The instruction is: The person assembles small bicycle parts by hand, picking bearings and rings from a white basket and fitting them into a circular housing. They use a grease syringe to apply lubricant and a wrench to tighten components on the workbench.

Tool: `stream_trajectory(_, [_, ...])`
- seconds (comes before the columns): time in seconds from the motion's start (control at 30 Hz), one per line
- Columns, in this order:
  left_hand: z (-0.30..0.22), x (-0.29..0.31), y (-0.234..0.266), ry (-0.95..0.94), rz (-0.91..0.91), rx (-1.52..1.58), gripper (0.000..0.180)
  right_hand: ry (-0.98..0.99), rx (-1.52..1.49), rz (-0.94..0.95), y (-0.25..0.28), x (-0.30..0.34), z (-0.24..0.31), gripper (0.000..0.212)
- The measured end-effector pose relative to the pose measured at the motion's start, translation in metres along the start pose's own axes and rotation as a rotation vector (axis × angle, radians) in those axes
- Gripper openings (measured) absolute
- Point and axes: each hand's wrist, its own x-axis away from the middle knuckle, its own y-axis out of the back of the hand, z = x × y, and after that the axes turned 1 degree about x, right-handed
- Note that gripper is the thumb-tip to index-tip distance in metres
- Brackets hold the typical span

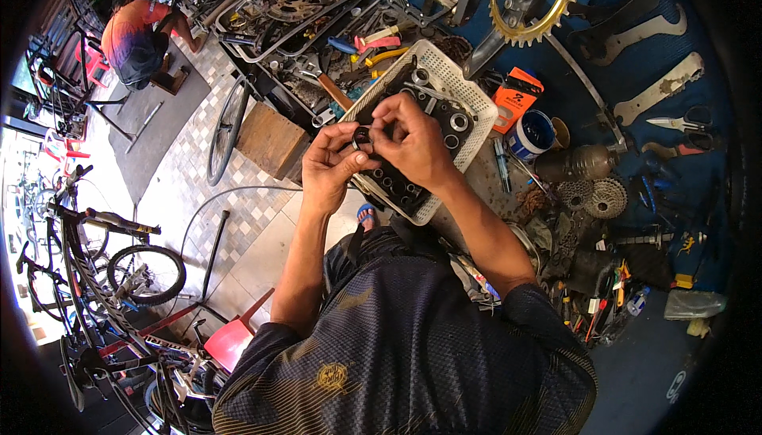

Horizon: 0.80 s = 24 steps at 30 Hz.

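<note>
Both our hands meet just above the white plastic basket (464, 90), a little above the middle of the view. Between them we hold a small dark ring (362, 136), most likely a bearing or a threaded bicycle part, though it is too small here for us to say which. Our left hand (332, 167) closes on it from below, at about 7 o'clock of the ring, with thumb and forefinger pinched narrow around its rim. Our right hand (414, 145) comes in from 3 o'clock, its fingertips curled tight onto the same piece.

We judge the ring to be metal: stiff, light for its size, and probably greasy, so slippery in bare fingers. The safest hold is across its outer edge with two fingers opposite each other, as the left hand has it, leaving the face free.

The basket beneath holds more dark rings and sockets. At 2 o'clock from the hands, an orange box (515, 98) and a blue tin (533, 134) sit on the counter (651, 356). A gold chainring (532, 6) lies at 1 o'clock and a cassette of sprockets (606, 198) at 4 o'clock. At 10 o'clock a person in an orange shirt (131, 34) crouches on the floor.
</note>
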Motion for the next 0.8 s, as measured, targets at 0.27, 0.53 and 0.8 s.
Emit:
stream_trajectory(0.27, [0.001,0.000,0.000,-0.004,0.007,0.000,0.045,-0.034,-0.123,-0.040,0.016,-0.002,-0.001,0.030])
stream_trajectory(0.53, [0.000,0.000,-0.005,-0.014,0.010,-0.027,0.045,0.065,0.141,-0.016,0.006,0.001,0.005,0.032])
stream_trajectory(0.8, [0.001,0.000,-0.006,-0.023,0.003,-0.060,0.046,0.118,0.244,-0.005,0.003,0.003,0.007,0.033])
